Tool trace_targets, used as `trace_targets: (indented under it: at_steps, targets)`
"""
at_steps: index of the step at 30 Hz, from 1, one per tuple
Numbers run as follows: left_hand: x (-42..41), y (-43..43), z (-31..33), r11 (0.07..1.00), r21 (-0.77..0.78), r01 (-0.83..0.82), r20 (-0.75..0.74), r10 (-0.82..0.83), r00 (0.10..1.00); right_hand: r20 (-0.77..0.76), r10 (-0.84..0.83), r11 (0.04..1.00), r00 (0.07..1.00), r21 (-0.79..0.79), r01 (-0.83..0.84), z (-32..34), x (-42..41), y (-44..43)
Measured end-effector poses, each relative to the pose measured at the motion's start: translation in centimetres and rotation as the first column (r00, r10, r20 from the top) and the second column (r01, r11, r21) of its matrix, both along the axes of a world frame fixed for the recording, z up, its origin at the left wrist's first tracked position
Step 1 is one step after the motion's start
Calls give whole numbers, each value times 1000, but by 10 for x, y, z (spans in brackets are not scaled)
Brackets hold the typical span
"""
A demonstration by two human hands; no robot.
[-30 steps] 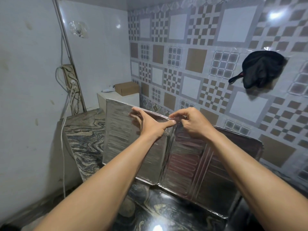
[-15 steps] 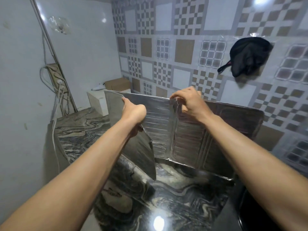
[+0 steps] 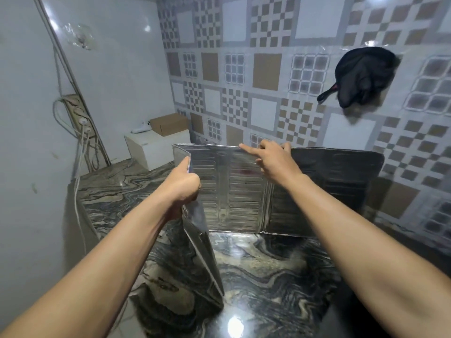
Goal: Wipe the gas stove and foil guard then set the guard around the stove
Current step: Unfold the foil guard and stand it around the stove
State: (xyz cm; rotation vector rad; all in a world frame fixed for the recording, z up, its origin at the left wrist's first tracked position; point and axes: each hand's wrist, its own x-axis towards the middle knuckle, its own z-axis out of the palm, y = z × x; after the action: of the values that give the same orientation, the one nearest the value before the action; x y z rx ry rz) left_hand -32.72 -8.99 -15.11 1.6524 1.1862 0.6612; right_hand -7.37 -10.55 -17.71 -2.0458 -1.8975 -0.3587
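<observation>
The foil guard (image 3: 234, 189) now stands opened out on the table (image 3: 263, 269), no longer nearly flat: its left panel is swung forward toward the viewer. The left hand (image 3: 181, 185) has shifted its grip from the top edge to that panel's edge. The right hand (image 3: 273, 158) now rests looser on top, forefinger pointing left.

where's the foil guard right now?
Head view, centre: the foil guard stands on the marble counter against the tiled wall, left hand gripping its forward-folded left panel, right hand on its top edge.
</observation>
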Motion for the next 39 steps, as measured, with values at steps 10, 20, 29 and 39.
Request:
trace_targets:
  at_steps: [10,20,29,39]
  targets:
    - [11,10,18,994,41,104,-51,-102,993,-265,9,997,964,-68,-28,24,62,-29]
    - [73,17,38,897,92,431,-49,-429,902,-210,-96,993,973,40,107,57,116,-85]
    - [75,72,43,865,45,500,-143,-490,860,-27,-78,989,997,123,81,45,120,-63]
    - [95,85,41,848,34,529,-61,-526,848,-40,-139,990,989,-6,139,68,137,-56]
